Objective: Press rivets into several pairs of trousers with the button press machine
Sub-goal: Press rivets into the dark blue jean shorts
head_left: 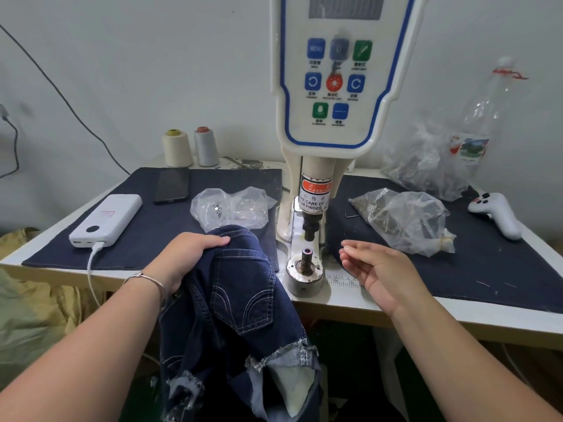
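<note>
Denim trousers [237, 303] (frayed hems hanging) bunched under the left hand [185, 257], fingers curled gripping them; right hand [377, 269], fingers loosely apart, empty, at three o'clock of the press machine [307, 239].

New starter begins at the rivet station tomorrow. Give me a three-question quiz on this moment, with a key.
1. True or false: the denim trousers already lie over the lower die of the button press machine.
2. Which hand grips the trousers?
A. left hand
B. right hand
C. both
3. Fill in: the white power bank lies to the ______ of the black phone, as the person sees it.

Key
1. False; the die is bare, the trousers lie to its left.
2. A; the right hand hangs free beside the die with fingers loosely curled.
3. left
</note>
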Available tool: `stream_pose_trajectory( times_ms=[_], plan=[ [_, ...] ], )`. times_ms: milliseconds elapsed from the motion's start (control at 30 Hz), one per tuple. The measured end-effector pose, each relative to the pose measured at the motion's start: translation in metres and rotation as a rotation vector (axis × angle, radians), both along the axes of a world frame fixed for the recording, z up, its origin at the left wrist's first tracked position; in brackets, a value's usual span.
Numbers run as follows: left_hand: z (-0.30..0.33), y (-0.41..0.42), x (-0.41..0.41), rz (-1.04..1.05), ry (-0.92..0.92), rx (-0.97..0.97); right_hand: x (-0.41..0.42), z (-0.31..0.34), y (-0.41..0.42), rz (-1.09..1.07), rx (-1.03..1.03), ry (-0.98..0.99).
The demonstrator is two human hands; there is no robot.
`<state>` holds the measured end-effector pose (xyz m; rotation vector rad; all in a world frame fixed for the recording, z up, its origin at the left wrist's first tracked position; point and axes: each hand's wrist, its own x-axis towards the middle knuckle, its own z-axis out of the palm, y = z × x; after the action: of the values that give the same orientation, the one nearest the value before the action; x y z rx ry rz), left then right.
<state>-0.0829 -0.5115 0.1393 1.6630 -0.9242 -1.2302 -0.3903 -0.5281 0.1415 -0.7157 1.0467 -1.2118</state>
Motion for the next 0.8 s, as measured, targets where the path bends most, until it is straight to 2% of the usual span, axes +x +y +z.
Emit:
stream_pose_trajectory(
  times_ms=[300, 567, 800],
  plan=[
    [0.001, 0.001, -0.001, -0.004, -0.006, -0.002, 0.006, 0.002, 0.004, 0.015, 0.008, -0.045],
    [0.001, 0.0, -0.001, 0.009, -0.009, -0.003, 0.025, 0.023, 0.01, 0.08, -0.177, 0.206],
    [0.002, 0.0, -0.001, 0.014, -0.016, 0.001, 0.04, 0.034, 0.009, 0.132, -0.143, 0.245]
  ],
)
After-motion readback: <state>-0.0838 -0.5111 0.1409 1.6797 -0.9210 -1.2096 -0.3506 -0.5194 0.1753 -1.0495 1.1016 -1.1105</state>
